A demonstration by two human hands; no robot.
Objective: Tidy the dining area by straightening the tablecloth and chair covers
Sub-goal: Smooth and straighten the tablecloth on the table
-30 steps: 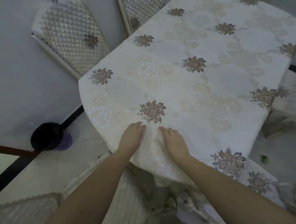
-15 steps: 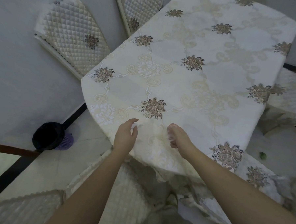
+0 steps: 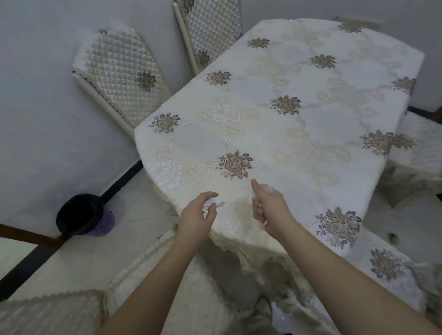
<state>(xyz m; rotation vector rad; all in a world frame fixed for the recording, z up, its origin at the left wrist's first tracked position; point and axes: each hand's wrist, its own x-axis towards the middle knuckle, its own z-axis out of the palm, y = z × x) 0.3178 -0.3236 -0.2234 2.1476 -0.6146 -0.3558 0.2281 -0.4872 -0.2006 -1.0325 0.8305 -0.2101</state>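
A cream tablecloth (image 3: 280,134) with brown flower motifs covers the table, and its near edge hangs down in crumpled folds. Both hands are at that near edge. My left hand (image 3: 198,216) pinches a small fold of the cloth between thumb and fingers. My right hand (image 3: 269,208) is curled round a fold of the cloth just beside it. Quilted chair covers are on a chair at the left (image 3: 122,77), one at the back (image 3: 212,26), one at the right (image 3: 420,147) and on the seat just below my arms (image 3: 182,306).
A black and purple bin (image 3: 84,216) stands on the tiled floor by the wall at the left. Another quilted chair back (image 3: 40,311) is at the bottom left. A small green thing (image 3: 393,238) lies on the floor at the right.
My hands lay flat on the cloth a second ago. They have since curled, taken hold of folds at the near edge and lifted a little.
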